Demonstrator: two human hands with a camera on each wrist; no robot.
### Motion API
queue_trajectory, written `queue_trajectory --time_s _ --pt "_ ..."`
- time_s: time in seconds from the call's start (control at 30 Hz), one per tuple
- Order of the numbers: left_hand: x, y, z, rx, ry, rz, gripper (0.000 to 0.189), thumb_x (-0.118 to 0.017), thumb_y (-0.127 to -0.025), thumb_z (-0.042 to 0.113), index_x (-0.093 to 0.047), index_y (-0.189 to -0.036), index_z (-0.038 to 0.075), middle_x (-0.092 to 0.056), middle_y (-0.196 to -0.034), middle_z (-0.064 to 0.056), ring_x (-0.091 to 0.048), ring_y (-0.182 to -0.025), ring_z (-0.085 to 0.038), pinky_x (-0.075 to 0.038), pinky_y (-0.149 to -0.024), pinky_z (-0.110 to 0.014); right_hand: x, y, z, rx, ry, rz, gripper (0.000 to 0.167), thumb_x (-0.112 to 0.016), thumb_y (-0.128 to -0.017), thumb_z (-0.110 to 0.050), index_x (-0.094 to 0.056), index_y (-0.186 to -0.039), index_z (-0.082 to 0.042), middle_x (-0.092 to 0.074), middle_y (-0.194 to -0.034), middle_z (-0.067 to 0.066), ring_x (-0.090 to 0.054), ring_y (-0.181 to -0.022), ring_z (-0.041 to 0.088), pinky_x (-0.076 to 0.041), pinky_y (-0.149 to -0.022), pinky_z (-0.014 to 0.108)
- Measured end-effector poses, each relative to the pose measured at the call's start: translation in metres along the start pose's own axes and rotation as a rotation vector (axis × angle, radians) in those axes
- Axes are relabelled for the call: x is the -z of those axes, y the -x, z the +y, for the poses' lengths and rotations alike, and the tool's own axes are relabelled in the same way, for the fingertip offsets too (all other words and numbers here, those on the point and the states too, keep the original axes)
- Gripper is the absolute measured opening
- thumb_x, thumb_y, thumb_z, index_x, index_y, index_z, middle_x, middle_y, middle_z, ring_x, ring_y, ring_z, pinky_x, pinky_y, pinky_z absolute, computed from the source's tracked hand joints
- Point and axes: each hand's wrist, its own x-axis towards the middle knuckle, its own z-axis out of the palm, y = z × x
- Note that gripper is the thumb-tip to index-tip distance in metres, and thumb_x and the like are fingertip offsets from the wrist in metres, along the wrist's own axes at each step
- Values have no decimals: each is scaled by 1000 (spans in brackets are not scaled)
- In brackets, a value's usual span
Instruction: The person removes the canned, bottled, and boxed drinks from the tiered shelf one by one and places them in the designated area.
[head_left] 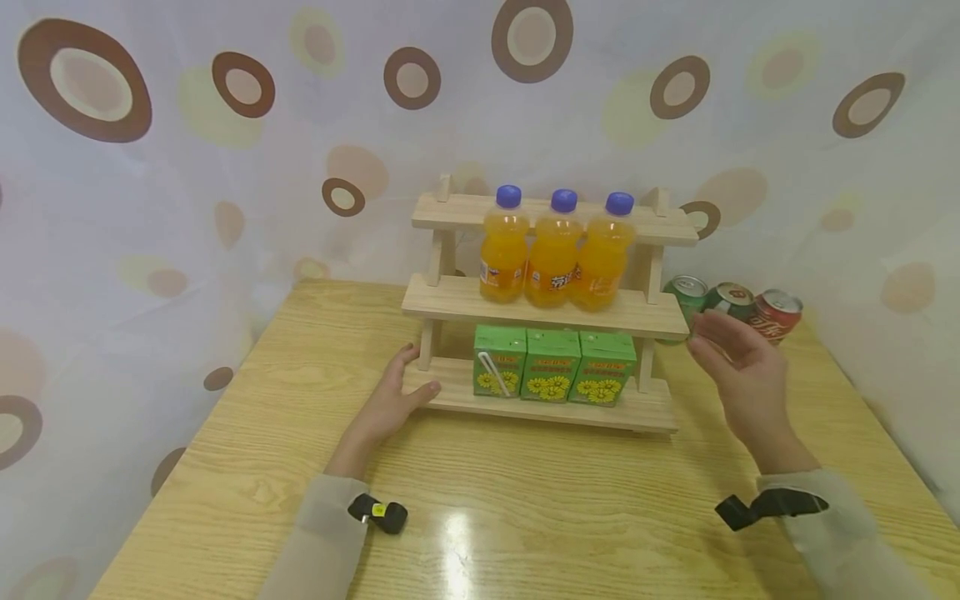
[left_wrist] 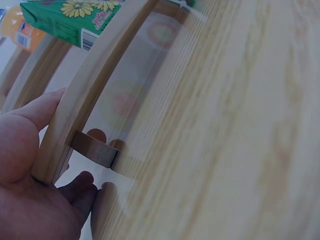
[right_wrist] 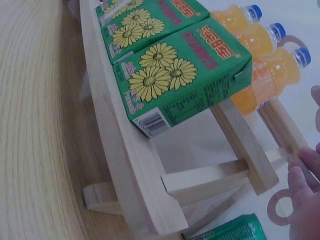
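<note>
A three-tier wooden shelf rack (head_left: 543, 408) stands on the table. My left hand (head_left: 386, 408) grips the left end of its bottom board, thumb over the top; the left wrist view shows its other fingers below the board (left_wrist: 75, 120). Loosely bent, my right hand (head_left: 750, 383) is raised by the rack's right side, holding nothing; whether its fingertips touch the wood I cannot tell. Three orange drink bottles (head_left: 553, 258) with blue caps stand in a row on the middle board. Below them, three green drink cartons (head_left: 551, 367) with yellow flowers line the bottom board.
Behind my right hand, three drink cans stand on the table: a light green can (head_left: 686, 287), a dark green can (head_left: 729, 298) and a red can (head_left: 776, 315). A circle-patterned cloth (head_left: 225, 183) hangs behind the wooden table (head_left: 480, 492).
</note>
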Motion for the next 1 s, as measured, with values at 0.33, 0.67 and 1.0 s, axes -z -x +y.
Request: queue_trajectory --time_s 0.33,0.67,1.0 --pt "0 1 1 8 3 0 73 -63 -98 34 -22 -156 20 -4 -165 -7 -1 -149 -31 -6 -116 -59 -16 -7 -3 -10 24 -42 42 -65 -88 14 -53 -128 16 -65 -125 15 -61 -115 21 -50 -93 24" --pt "1 5 12 13 15 -16 74 -62 -99 31 -19 -156 16 -3 -165 -9 1 -149 -32 -5 -116 -60 -29 -21 -13 -17 104 -69 44 -69 -88 7 -57 -130 9 -66 -124 12 -60 -115 19 -48 -94 20" --pt "0 2 6 -5 12 -5 73 -63 -98 33 -21 -156 17 -5 -164 -9 -1 -149 -33 -5 -116 -61 -44 -36 -17 -33 133 -101 46 -72 -86 6 -57 -129 8 -65 -124 11 -59 -116 20 -48 -94 21"
